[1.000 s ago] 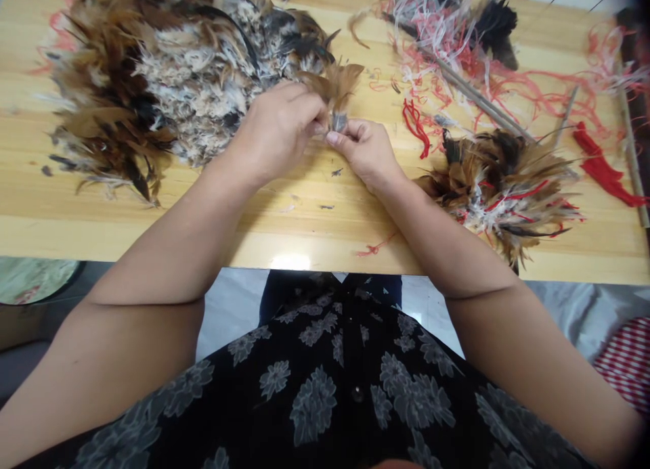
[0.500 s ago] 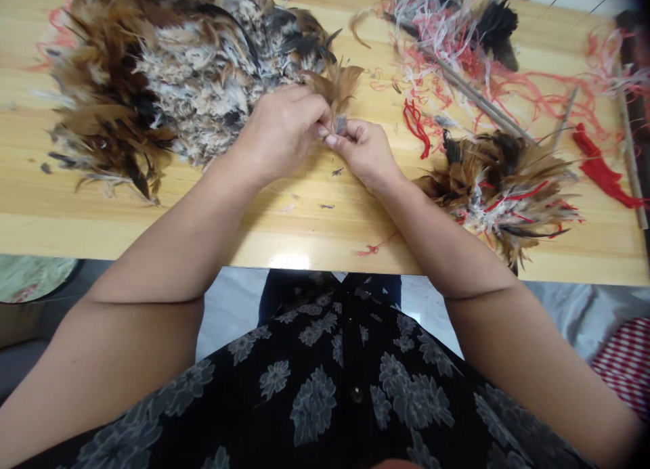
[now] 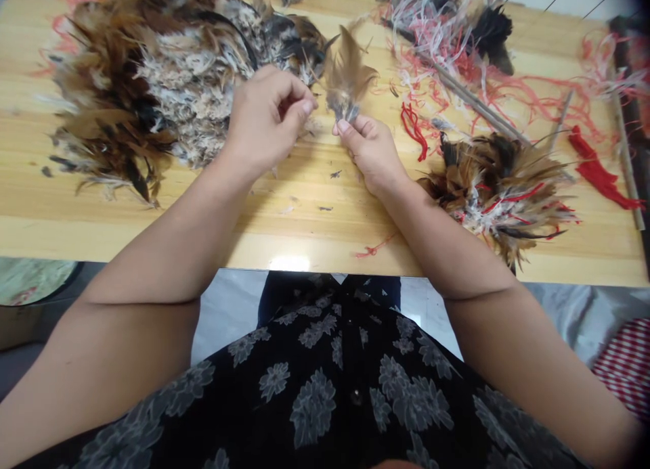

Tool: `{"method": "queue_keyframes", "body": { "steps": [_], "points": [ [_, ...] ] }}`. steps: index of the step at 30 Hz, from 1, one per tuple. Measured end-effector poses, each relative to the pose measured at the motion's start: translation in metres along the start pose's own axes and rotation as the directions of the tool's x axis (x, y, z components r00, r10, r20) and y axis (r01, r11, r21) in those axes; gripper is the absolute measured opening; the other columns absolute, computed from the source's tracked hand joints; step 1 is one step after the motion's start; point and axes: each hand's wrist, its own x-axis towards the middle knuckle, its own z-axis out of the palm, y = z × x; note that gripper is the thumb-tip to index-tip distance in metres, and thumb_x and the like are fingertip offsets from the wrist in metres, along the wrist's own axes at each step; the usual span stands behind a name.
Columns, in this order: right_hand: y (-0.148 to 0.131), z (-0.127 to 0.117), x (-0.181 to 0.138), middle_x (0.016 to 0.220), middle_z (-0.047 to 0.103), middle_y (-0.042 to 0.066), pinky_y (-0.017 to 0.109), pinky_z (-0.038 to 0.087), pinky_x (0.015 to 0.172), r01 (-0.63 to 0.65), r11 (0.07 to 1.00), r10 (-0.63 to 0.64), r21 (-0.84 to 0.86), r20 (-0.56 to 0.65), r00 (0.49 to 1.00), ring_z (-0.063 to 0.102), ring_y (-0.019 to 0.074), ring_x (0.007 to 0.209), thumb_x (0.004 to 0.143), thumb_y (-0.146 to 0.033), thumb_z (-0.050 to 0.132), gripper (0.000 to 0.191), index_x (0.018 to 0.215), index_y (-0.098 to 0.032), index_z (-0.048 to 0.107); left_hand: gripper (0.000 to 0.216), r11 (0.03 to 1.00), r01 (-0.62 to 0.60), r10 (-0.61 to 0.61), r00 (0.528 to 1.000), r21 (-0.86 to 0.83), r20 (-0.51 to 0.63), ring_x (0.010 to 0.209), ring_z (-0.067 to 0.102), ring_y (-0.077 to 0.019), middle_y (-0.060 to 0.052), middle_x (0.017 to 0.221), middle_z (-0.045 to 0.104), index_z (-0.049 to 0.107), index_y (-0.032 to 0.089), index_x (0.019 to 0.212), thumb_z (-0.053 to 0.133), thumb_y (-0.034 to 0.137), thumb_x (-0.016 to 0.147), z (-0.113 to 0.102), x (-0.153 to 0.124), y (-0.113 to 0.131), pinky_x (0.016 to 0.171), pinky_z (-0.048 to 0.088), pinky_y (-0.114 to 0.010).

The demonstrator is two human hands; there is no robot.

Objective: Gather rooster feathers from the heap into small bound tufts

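A small bunch of brown feathers [image 3: 348,73] stands upright from my right hand [image 3: 373,144]. The thumb and fingers pinch its grey, fluffy base. My left hand [image 3: 269,117] is apart from the bunch, at the right edge of a large pile of loose feathers [image 3: 187,83]. Its thumb and forefinger are pressed together; whatever they may hold is too small to make out. The pile is pale and downy in the middle, brown and black around the rim. Near my right forearm lies a feather bundle [image 3: 500,185] with red threads in it.
Red tassel-like threads [image 3: 415,132] and a longer red hank [image 3: 602,171] lie on the wooden table [image 3: 167,232]. Behind them are thin sticks [image 3: 480,105] and a tangle of white and pink strands [image 3: 431,32]. Feather scraps [image 3: 326,208] dot the tabletop near its front edge.
My left hand has come away from the feather bunch and moved left. The bunch stays in my right hand, now more fully visible and upright.
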Motion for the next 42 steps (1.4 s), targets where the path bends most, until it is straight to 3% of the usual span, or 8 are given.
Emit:
{"method": "queue_keyframes", "body": {
  "steps": [5, 8, 17, 23, 27, 32, 39, 42],
  "points": [
    [0.000, 0.001, 0.001, 0.090, 0.065, -0.001, 0.028, 0.067, 0.090, -0.012, 1.000, 0.012, -0.005, 0.005, 1.000, 0.071, 0.0160, 0.096, 0.123, -0.079, 0.076, 0.059, 0.103, -0.023, 0.072, 0.023, 0.996, 0.077, -0.079, 0.996, 0.047, 0.050, 0.105, 0.067, -0.0435, -0.007, 0.090, 0.072, 0.083, 0.040, 0.095, 0.100, 0.055, 0.099, -0.019, 0.005, -0.029, 0.108, 0.050, -0.059],
    [0.005, 0.001, 0.003, 0.090, 0.062, -0.001, 0.029, 0.065, 0.091, -0.002, 1.000, 0.002, 0.010, -0.001, 1.000, 0.071, 0.0159, 0.096, 0.124, -0.081, 0.073, 0.062, 0.102, -0.023, 0.070, 0.023, 0.979, 0.109, -0.132, 0.983, 0.173, 0.129, 0.107, 0.063, -0.0450, -0.007, 0.083, 0.064, 0.082, 0.040, 0.089, 0.100, 0.055, 0.091, -0.027, 0.004, -0.035, 0.113, 0.046, -0.061],
    [0.003, 0.003, 0.003, 0.091, 0.062, -0.001, 0.028, 0.064, 0.092, 0.015, 0.999, -0.013, 0.033, -0.051, 0.999, 0.070, 0.0161, 0.101, 0.122, -0.077, 0.079, 0.059, 0.097, -0.024, 0.065, 0.070, 0.869, 0.255, -0.339, 0.931, 0.424, 0.134, 0.125, 0.055, -0.0511, -0.015, 0.106, 0.058, 0.060, 0.035, 0.084, 0.095, 0.095, 0.073, -0.018, -0.009, -0.010, 0.125, 0.041, -0.066],
    [0.008, 0.002, 0.005, 0.090, 0.061, -0.001, 0.029, 0.064, 0.090, 0.031, 0.999, -0.030, 0.016, -0.043, 0.999, 0.069, 0.0162, 0.097, 0.122, -0.081, 0.077, 0.061, 0.098, -0.025, 0.067, 0.041, 0.834, 0.288, -0.419, 0.885, 0.470, 0.201, 0.137, 0.063, -0.0554, -0.018, 0.115, 0.070, 0.067, 0.034, 0.086, 0.090, 0.068, 0.087, -0.028, -0.007, 0.006, 0.136, 0.042, -0.073],
    [0.012, 0.001, 0.006, 0.088, 0.057, -0.001, 0.029, 0.062, 0.089, 0.037, 0.999, -0.037, 0.010, -0.033, 0.999, 0.065, 0.0161, 0.093, 0.122, -0.083, 0.075, 0.063, 0.099, -0.025, 0.067, 0.023, 0.833, 0.230, -0.362, 0.914, 0.503, 0.182, 0.133, 0.068, -0.0540, -0.017, 0.122, 0.081, 0.084, 0.035, 0.097, 0.090, 0.057, 0.097, -0.034, -0.005, 0.021, 0.128, 0.052, -0.074],
    [0.006, 0.004, 0.005, 0.087, 0.057, -0.001, 0.028, 0.063, 0.088, 0.010, 1.000, -0.008, 0.025, -0.080, 0.997, 0.067, 0.0171, 0.095, 0.122, -0.079, 0.077, 0.059, 0.101, -0.025, 0.068, 0.029, 0.916, 0.119, -0.212, 0.954, 0.384, 0.211, 0.145, 0.066, -0.0521, -0.013, 0.140, 0.084, 0.094, 0.043, 0.129, 0.083, 0.063, 0.110, -0.029, -0.009, 0.018, 0.134, 0.048, -0.073],
    [-0.004, 0.005, -0.002, 0.090, 0.061, 0.000, 0.029, 0.065, 0.090, -0.018, 1.000, 0.019, 0.008, -0.093, 0.996, 0.069, 0.0193, 0.100, 0.121, -0.081, 0.078, 0.058, 0.102, -0.027, 0.070, 0.008, 0.969, 0.027, -0.060, 0.990, 0.247, 0.126, 0.121, 0.071, -0.0569, -0.019, 0.101, 0.078, 0.087, 0.045, 0.085, 0.087, 0.052, 0.090, 0.016, -0.011, -0.057, 0.113, 0.054, -0.080],
    [-0.006, 0.005, -0.004, 0.092, 0.061, 0.001, 0.029, 0.064, 0.089, -0.027, 1.000, 0.026, -0.009, -0.099, 0.995, 0.069, 0.0194, 0.100, 0.121, -0.081, 0.076, 0.058, 0.102, -0.027, 0.069, 0.013, 0.982, 0.021, -0.039, 0.995, 0.188, 0.096, 0.118, 0.067, -0.0551, -0.018, 0.098, 0.075, 0.079, 0.044, 0.081, 0.089, 0.048, 0.088, 0.022, -0.007, -0.066, 0.113, 0.051, -0.078]
  ]
}}
